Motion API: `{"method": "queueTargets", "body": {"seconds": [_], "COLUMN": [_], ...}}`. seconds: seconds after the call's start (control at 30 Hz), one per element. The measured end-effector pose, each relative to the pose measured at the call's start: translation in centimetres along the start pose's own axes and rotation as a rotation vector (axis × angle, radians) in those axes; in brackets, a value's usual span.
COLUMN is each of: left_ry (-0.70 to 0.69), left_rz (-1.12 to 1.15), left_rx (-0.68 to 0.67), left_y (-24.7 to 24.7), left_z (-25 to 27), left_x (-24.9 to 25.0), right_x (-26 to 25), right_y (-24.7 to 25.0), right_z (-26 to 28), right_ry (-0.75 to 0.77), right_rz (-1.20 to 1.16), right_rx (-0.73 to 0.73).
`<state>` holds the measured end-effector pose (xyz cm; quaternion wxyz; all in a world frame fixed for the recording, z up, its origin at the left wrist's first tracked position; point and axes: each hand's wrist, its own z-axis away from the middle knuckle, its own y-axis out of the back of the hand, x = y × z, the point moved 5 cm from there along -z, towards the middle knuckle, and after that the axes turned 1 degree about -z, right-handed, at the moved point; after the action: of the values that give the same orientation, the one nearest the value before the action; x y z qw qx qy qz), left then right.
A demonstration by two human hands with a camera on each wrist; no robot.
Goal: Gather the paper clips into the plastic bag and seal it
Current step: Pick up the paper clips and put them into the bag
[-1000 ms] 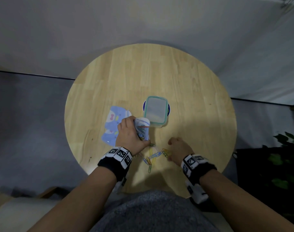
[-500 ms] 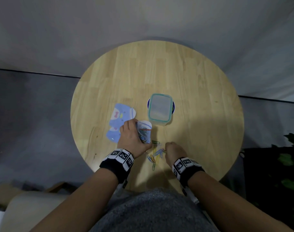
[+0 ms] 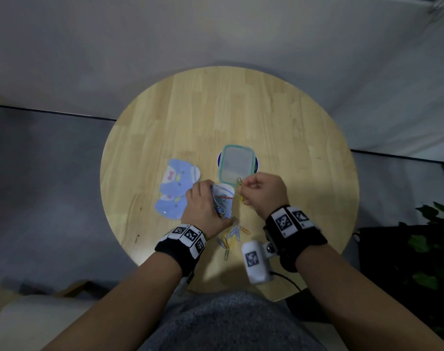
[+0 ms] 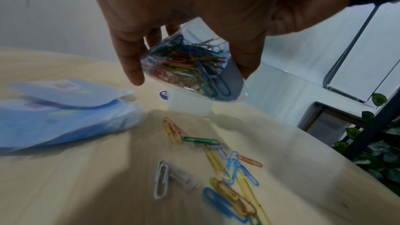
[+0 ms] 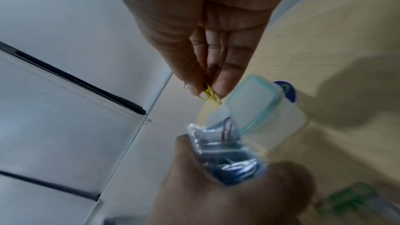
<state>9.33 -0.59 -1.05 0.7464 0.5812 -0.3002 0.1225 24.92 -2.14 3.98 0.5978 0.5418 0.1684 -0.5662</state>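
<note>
My left hand (image 3: pixel 203 206) grips a small clear plastic bag (image 3: pixel 222 201) with several coloured paper clips inside; in the left wrist view the bag (image 4: pixel 190 67) hangs between thumb and fingers above the table. My right hand (image 3: pixel 262 192) is raised just right of the bag's mouth and pinches a few paper clips (image 3: pixel 239 184), yellow ones (image 5: pixel 210 92) showing at its fingertips in the right wrist view. Several loose paper clips (image 3: pixel 232 235) lie on the round wooden table (image 3: pixel 304 148) near its front edge, also seen as scattered clips (image 4: pixel 227 168) under my left hand.
A clear lidded container with a teal rim (image 3: pixel 237 163) stands on a blue disc behind the hands. A stack of blue cartoon-printed bags (image 3: pixel 176 186) lies to the left. A leafy plant (image 3: pixel 428 239) stands off the table's right side.
My right hand has lifted off the table with a few clips and moved up to the bag's mouth. My left hand has kept hold of the bag in about the same place.
</note>
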Motion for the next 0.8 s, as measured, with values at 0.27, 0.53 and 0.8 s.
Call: {"method": "queueTargets", "body": {"seconds": [0.27, 0.53, 0.8], "left_ry": [-0.031, -0.020, 0.017], "left_rz": [0.036, 0.159, 0.059], "left_rx": [0.079, 0.111, 0.085], "left_y": [0.6, 1.5, 1.4], "left_z": [-0.6, -0.4, -1.0], "left_x": [1.5, 2.3, 0.5], "right_x": [-2.8, -2.8, -1.5], "right_y": [-2.2, -2.4, -0.5], "right_z": [0.7, 1.9, 1.4], "right_ry": [0.166, 0.269, 0.271], "right_rz": [0.374, 0.455, 0.214], "right_rx": [-0.118, -0.190, -0.013]}}
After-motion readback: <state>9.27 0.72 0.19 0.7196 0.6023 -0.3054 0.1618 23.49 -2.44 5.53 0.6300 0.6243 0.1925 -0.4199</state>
